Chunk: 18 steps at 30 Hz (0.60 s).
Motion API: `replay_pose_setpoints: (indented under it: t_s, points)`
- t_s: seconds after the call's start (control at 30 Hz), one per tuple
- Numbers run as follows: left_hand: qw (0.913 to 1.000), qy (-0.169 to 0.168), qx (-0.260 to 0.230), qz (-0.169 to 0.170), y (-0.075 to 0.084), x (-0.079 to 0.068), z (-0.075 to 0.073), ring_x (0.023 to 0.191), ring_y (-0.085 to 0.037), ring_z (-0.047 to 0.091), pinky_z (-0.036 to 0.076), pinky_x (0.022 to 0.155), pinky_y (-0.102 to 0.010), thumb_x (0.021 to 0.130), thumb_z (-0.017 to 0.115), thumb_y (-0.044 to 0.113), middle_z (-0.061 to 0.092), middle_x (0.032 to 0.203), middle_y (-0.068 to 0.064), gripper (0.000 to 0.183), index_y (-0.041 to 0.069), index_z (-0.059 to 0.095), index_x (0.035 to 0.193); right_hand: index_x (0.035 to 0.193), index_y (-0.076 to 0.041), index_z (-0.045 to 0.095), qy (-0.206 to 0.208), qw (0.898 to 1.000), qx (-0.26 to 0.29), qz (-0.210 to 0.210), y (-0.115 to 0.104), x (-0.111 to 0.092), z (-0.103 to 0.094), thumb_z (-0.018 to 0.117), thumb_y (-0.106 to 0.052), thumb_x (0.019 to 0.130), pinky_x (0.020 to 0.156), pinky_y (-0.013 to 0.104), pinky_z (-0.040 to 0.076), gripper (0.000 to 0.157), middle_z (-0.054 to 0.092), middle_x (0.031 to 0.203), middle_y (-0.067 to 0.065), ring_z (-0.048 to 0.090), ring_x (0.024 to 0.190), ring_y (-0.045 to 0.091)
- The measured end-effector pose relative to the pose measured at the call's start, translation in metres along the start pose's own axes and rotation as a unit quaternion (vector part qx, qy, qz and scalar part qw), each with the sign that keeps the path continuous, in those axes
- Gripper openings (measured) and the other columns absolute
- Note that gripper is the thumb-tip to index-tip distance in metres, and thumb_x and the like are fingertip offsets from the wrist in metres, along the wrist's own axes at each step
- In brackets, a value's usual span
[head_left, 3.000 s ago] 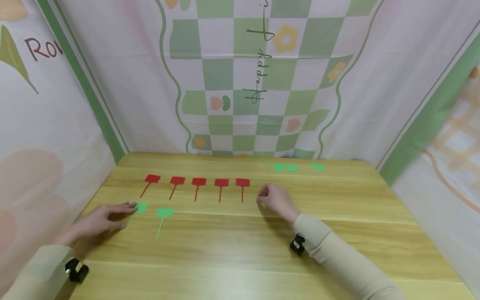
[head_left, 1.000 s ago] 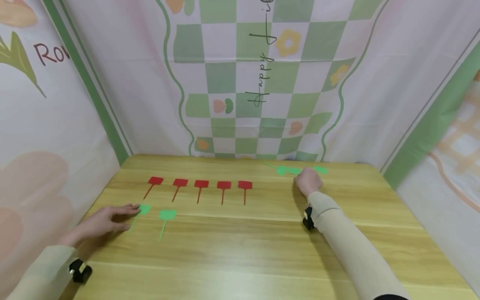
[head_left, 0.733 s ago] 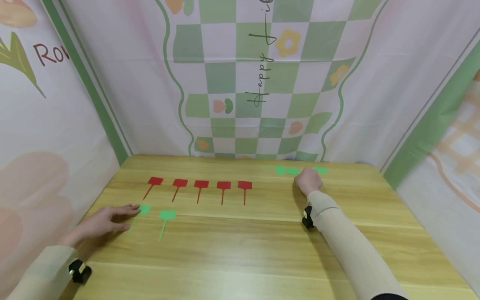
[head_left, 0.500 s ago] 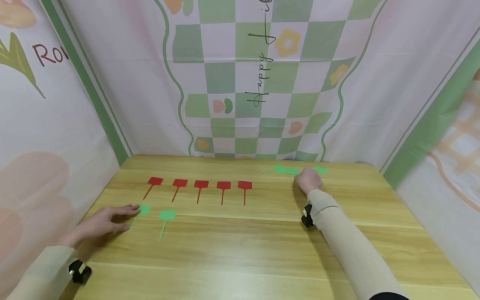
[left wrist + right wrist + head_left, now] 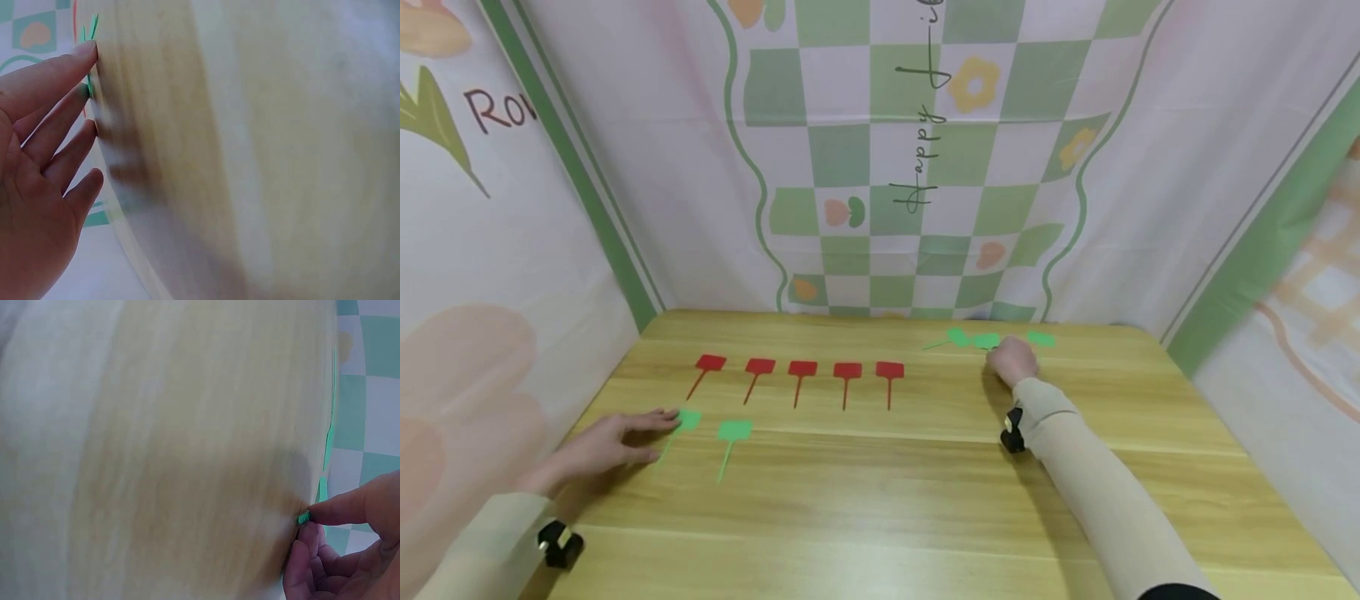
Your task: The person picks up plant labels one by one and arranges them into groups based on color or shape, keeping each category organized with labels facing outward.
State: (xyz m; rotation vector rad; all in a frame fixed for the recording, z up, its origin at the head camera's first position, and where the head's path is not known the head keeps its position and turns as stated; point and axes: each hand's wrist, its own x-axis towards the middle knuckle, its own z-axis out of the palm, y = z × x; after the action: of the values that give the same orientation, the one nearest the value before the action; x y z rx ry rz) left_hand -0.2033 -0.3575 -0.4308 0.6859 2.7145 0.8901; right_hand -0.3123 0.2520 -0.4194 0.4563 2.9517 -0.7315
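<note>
On the wooden table, several red T-shaped plant labels (image 5: 847, 370) lie in a row, with two green T-shaped plant labels nearer the front left. My left hand (image 5: 606, 446) rests its nearly straight fingers at the head of the leftmost green plant label (image 5: 688, 419). The other green plant label (image 5: 734, 430) lies just to its right. At the back right, my right hand (image 5: 1013, 360) pinches a green plant label (image 5: 986, 341) by its stem; the right wrist view shows a bit of green stem (image 5: 304, 517) between thumb and fingers. The hand hides most of that stem.
Beside the pinched label, another green label (image 5: 957, 337) lies with its stem pointing left. One more green label (image 5: 1042, 340) lies to the right, partly behind the right hand. A patterned curtain (image 5: 895, 150) stands along the table's back edge.
The right hand has gone from beside the red row to the back green labels and taken hold of one stem. The green label to its left has turned. The left hand stays in place.
</note>
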Motion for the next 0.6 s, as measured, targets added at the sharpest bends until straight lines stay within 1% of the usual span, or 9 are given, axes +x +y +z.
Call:
replay_pose_setpoints:
  t_s: [0.03, 0.1, 0.23, 0.37, 0.47, 0.6]
  points:
    - [1.0000, 0.000, -0.001, 0.000, 0.0000, 0.0000, 0.0000, 0.132, -0.049, 0.031, 0.024, 0.101, -0.068, 0.082, 0.071, 0.028, 0.044, 0.143, -0.018, 0.051, 0.007, 0.059, 0.127, 0.069, -0.007, 0.048, 0.000, 1.000, 0.000, -0.001, -0.0004, -0.0002, -0.0001, 0.045, -0.016, 0.089, 0.063, 0.039, 0.047, 0.022, 0.058, 0.083, 0.016, 0.051, 0.074, 0.026]
    - [1.0000, 0.000, -0.001, 0.000, -0.0003, 0.0000, 0.0000, 0.132, -0.049, 0.031, 0.025, 0.101, -0.068, 0.082, 0.071, 0.028, 0.044, 0.143, -0.018, 0.051, 0.007, 0.059, 0.127, 0.066, -0.008, 0.045, -0.004, 1.000, 0.002, -0.010, -0.0006, -0.0013, -0.0005, 0.045, -0.015, 0.088, 0.060, 0.037, 0.046, 0.024, 0.055, 0.076, 0.014, 0.050, 0.070, 0.025]
    - [1.0000, 0.001, 0.003, -0.003, -0.0004, 0.0000, 0.0000, 0.132, -0.048, 0.032, 0.025, 0.101, -0.066, 0.082, 0.071, 0.029, 0.044, 0.143, -0.017, 0.052, 0.008, 0.059, 0.128, 0.059, -0.012, 0.035, -0.001, 1.000, -0.005, -0.031, 0.0003, -0.0009, -0.0007, 0.044, -0.012, 0.087, 0.055, 0.031, 0.039, 0.030, 0.041, 0.060, 0.004, 0.043, 0.060, 0.021]
    - [0.9999, 0.001, 0.012, -0.002, -0.0002, 0.0001, 0.0002, 0.132, -0.046, 0.033, 0.025, 0.101, -0.063, 0.082, 0.071, 0.030, 0.045, 0.143, -0.015, 0.052, 0.009, 0.059, 0.128, 0.057, -0.012, 0.032, -0.001, 0.999, -0.014, -0.048, 0.0018, 0.0005, -0.0007, 0.043, -0.008, 0.087, 0.053, 0.029, 0.035, 0.032, 0.032, 0.055, 0.000, 0.036, 0.055, 0.018]
    - [0.9999, 0.000, 0.013, 0.001, -0.0005, -0.0001, 0.0004, 0.132, -0.047, 0.033, 0.026, 0.101, -0.064, 0.082, 0.071, 0.030, 0.045, 0.143, -0.016, 0.052, 0.009, 0.059, 0.128, 0.057, -0.012, 0.032, -0.006, 0.998, -0.022, -0.056, 0.0024, 0.0014, -0.0004, 0.043, -0.006, 0.087, 0.051, 0.028, 0.034, 0.033, 0.031, 0.054, 0.000, 0.035, 0.053, 0.017]
    - [0.9999, 0.003, 0.010, 0.004, -0.0013, 0.0005, 0.0006, 0.131, -0.048, 0.033, 0.026, 0.101, -0.065, 0.082, 0.071, 0.029, 0.045, 0.143, -0.017, 0.051, 0.008, 0.059, 0.128, 0.056, -0.012, 0.033, -0.004, 0.998, -0.029, -0.061, 0.0027, 0.0023, 0.0002, 0.043, -0.003, 0.087, 0.049, 0.027, 0.034, 0.034, 0.033, 0.054, 0.001, 0.036, 0.052, 0.017]
